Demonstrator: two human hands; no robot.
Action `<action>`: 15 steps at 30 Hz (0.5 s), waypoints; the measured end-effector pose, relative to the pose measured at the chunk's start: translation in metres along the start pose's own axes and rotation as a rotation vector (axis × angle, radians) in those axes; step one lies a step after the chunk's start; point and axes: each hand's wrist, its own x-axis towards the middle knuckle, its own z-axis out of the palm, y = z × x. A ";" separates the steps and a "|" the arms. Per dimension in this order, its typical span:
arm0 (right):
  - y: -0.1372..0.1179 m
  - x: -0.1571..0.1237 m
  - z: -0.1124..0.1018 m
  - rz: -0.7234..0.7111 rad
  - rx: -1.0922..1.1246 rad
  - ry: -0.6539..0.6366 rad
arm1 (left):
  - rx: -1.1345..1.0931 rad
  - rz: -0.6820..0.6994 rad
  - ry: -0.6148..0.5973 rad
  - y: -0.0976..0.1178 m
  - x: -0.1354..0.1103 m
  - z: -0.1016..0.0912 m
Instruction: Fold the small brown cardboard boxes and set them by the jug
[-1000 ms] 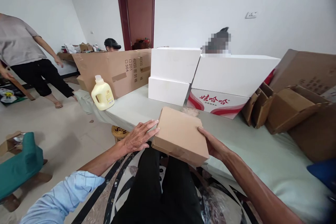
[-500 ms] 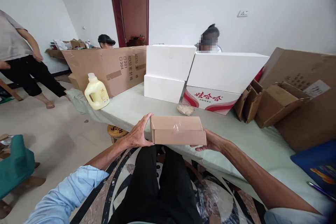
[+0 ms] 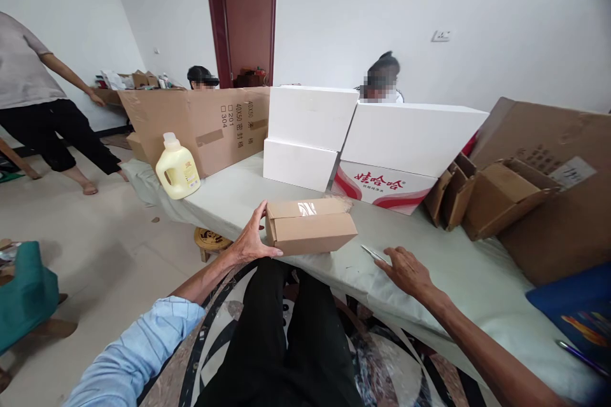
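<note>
My left hand (image 3: pixel 252 236) grips the left end of a small brown cardboard box (image 3: pixel 315 233), thumb low on the front and fingers toward the top. Clear tape shines on the box's upper face. It sits at the front edge of the cloth-covered table (image 3: pixel 429 267), turned slightly. To the right of the box, my right hand (image 3: pixel 403 270) is closed on a slim silver pointed tool (image 3: pixel 371 253), its tip pointing left toward the box; its exact kind is unclear. A clear plastic bag (image 3: pixel 346 202) shows partly behind the box.
White boxes (image 3: pixel 310 116) and a red-and-white carton (image 3: pixel 382 186) line the table's far side. A yellow jug (image 3: pixel 176 168) stands left by a large carton (image 3: pixel 191 121). Opened brown boxes (image 3: pixel 508 191), a blue item (image 3: pixel 573 305) and a pen (image 3: pixel 580 356) lie right. People are beyond and left.
My right hand has left the box, moved right and now holds the silver tool. The box has turned and shifted slightly left. A person at left has stretched an arm to the back table.
</note>
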 end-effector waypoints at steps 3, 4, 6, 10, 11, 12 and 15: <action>0.015 -0.006 0.007 -0.002 -0.079 -0.019 | 0.008 0.018 0.020 0.004 0.002 0.001; 0.017 -0.008 0.009 0.002 -0.068 -0.020 | 0.015 0.029 0.023 0.007 0.003 0.001; 0.018 -0.011 0.011 0.011 -0.048 -0.018 | 0.033 0.052 0.024 0.012 0.005 0.000; 0.020 -0.014 0.010 0.049 0.029 0.021 | 0.069 0.077 0.009 0.017 0.007 -0.003; 0.019 -0.014 0.007 0.066 0.055 0.039 | 0.074 0.075 0.003 0.018 0.007 -0.004; 0.017 -0.013 0.003 0.081 0.079 0.057 | 0.077 0.072 0.000 0.018 0.007 -0.005; -0.004 -0.011 -0.021 0.066 0.220 0.188 | 0.089 0.074 -0.001 0.018 0.005 -0.006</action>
